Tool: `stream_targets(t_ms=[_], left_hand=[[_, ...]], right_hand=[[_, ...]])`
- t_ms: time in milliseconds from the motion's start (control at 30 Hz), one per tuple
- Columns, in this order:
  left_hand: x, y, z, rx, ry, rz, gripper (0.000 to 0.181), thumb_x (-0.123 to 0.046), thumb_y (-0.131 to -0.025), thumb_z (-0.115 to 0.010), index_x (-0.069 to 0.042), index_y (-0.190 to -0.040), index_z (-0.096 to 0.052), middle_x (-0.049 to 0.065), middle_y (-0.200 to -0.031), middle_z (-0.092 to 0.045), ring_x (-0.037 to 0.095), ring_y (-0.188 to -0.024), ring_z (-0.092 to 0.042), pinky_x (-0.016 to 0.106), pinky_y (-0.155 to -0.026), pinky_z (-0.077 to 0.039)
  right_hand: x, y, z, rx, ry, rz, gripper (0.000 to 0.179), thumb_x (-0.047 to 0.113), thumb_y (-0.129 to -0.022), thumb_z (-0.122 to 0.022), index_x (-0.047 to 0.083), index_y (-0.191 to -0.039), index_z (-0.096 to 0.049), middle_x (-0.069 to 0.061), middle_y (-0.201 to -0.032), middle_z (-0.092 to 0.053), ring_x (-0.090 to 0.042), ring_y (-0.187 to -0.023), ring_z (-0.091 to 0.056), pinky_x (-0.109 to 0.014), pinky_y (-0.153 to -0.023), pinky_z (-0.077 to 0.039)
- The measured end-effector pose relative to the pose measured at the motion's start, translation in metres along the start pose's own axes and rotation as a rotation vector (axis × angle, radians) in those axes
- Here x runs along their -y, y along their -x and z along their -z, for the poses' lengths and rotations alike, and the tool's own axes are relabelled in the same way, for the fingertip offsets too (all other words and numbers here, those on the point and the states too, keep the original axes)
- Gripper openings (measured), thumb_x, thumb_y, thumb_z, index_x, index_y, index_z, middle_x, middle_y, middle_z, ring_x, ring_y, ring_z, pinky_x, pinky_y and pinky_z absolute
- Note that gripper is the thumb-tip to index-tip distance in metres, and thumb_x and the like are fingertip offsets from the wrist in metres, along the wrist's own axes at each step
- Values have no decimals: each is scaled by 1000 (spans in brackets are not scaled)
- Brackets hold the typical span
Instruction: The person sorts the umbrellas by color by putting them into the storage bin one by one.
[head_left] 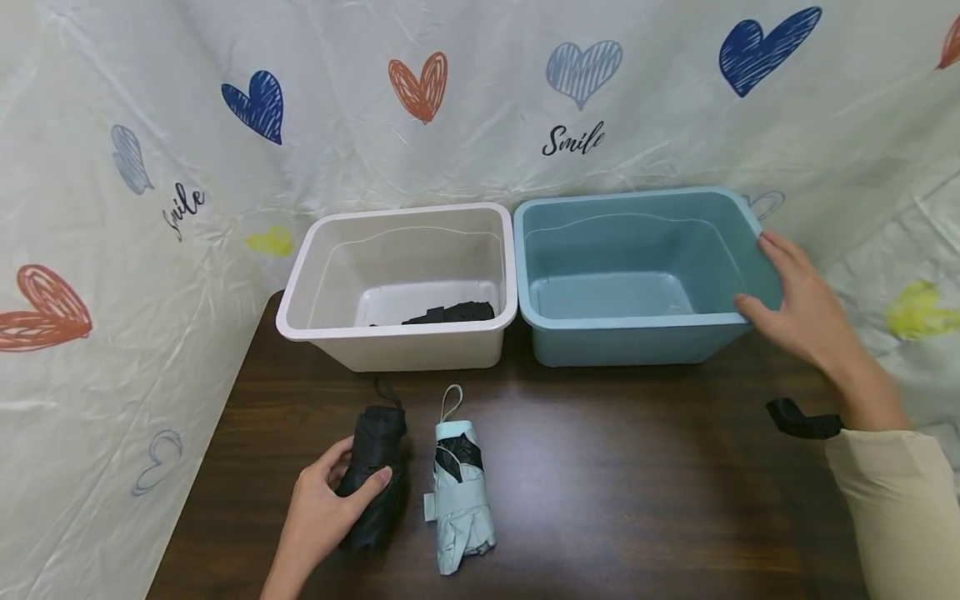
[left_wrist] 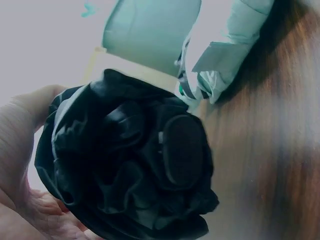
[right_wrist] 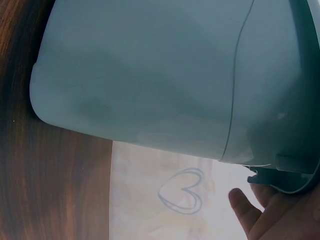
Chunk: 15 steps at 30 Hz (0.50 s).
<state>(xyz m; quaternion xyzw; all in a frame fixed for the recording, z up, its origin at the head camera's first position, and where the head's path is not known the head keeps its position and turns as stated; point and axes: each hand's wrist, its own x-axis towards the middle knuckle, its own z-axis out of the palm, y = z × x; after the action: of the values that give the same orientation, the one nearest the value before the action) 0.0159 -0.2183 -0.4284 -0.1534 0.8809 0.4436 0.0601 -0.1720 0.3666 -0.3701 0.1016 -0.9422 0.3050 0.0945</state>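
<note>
My left hand (head_left: 322, 504) holds a folded black umbrella (head_left: 378, 442) around its middle, thumb on the near right side, with its cord loop toward the white bin. From its end, the left wrist view shows the umbrella's bunched cloth and dark oval handle end (left_wrist: 183, 150). A light blue folded umbrella (head_left: 459, 500) lies just right of it on the table, wrist loop pointing away. My right hand (head_left: 806, 312) grips the right rim of a blue bin (head_left: 615, 323), thumb at the front corner. In the right wrist view, fingers (right_wrist: 245, 207) show outside below the rim.
A white bin (head_left: 397, 332) stands left of the blue one, with a black item (head_left: 453, 313) inside, partly hidden by the front wall. Behind both bins hangs a white sheet (head_left: 487, 150) printed with hearts. The dark wooden table (head_left: 615, 483) extends in front.
</note>
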Motion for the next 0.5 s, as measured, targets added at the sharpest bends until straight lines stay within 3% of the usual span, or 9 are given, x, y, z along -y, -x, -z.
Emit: stream_targets(t_ms=[200, 500], left_hand=[[-7, 1, 7, 5, 32, -29, 61, -38, -88, -86, -14, -141, -65, 8, -106, -80, 10, -87, -74, 23, -77, -59], [-16, 4, 22, 28, 12, -47, 60, -38, -90, -85, -15, -142, -64, 14, -124, -77, 21, -101, -77, 28, -83, -63]], right_hand=[[1, 0, 1, 4, -5, -4, 84, 25, -97, -61, 3, -168, -22, -22, -176, -19, -55, -158, -22, -77, -123, -19], [1, 1, 2, -7, 7, -2, 84, 25, -96, -61, 0, -167, -24, -25, -174, -21, -54, -157, -24, -72, -126, -20]])
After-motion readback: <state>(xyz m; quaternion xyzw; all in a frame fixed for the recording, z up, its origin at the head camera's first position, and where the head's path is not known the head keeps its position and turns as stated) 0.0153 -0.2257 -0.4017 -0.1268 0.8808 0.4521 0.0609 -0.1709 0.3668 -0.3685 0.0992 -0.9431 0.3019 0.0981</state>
